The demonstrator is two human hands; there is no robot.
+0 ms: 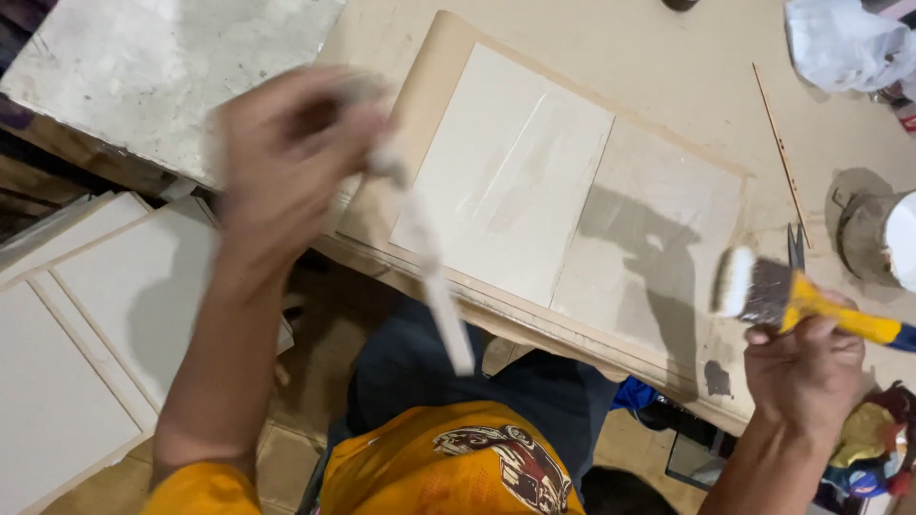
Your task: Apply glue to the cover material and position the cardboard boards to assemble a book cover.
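From the head view, your left hand [286, 143] was raised over the table's near edge, blurred, fingers closed around a pale strip [429, 267] slanting down toward you. Your right hand [806, 367], low at the right, gripped a yellow-handled brush [782, 296], bristles pointing left beside the pale boards [572, 200]

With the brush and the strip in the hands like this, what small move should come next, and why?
Probably bring the yellow-handled flat paintbrush in the right hand across to the long pale strip held by the left hand. The bristles look coated white, the strip hangs free above the table edge, and the two are apart. The strip is blurred, so steadying it first seems wise.
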